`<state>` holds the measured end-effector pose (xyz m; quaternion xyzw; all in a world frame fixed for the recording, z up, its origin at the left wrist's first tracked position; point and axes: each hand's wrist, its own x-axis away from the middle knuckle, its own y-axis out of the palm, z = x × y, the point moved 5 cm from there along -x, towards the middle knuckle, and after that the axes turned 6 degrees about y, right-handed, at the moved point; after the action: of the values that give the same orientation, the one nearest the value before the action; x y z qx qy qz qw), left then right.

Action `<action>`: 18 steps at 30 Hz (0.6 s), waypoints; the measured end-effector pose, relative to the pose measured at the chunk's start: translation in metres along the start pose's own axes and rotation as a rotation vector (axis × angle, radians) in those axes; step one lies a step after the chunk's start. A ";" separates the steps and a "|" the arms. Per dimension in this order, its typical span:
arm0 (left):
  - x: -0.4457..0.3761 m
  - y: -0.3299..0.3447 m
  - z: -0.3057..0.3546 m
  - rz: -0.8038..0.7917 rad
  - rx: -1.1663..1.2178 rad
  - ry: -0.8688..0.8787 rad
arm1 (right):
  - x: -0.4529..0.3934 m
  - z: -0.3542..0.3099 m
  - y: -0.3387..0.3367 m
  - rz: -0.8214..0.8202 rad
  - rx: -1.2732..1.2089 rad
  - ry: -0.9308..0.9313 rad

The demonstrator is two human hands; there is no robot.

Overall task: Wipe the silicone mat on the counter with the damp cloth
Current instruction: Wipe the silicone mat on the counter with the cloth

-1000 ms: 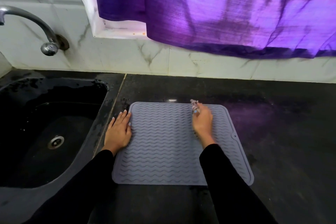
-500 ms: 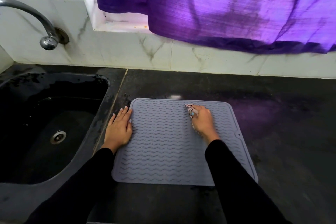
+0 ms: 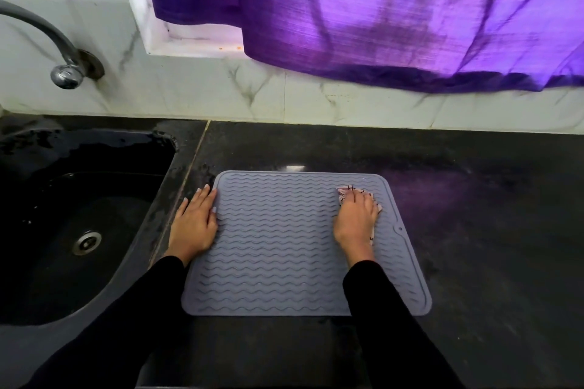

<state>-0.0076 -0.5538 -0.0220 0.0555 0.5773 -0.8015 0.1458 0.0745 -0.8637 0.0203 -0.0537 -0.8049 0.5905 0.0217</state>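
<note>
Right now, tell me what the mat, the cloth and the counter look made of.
Mat: matte grey silicone or rubber, judging by moulded wavy ridges and rounded corners. Cloth: thin pale printed fabric, crumpled under the right hand. Counter: dark polished stone, probably granite; it reflects light.

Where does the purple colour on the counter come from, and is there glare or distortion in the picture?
In the head view, light through the purple curtain tints the dark counter right of the mat; a small bright glare sits on the counter just behind the mat; the wide lens bends the wall edge and faucet; the curtain looks slightly blurred; the sink is very dark.
</note>
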 end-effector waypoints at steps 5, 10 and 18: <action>-0.001 0.001 0.000 0.011 -0.021 0.004 | -0.018 0.005 0.009 -0.076 0.037 -0.071; -0.001 0.001 0.000 0.015 -0.022 0.007 | -0.034 0.013 0.004 -0.154 -0.180 -0.120; 0.001 -0.003 0.003 -0.005 -0.004 -0.010 | -0.044 0.034 -0.025 -0.146 -1.245 0.436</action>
<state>-0.0091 -0.5562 -0.0184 0.0501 0.5782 -0.8011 0.1467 0.1137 -0.9085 0.0351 -0.1197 -0.9746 -0.0124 0.1889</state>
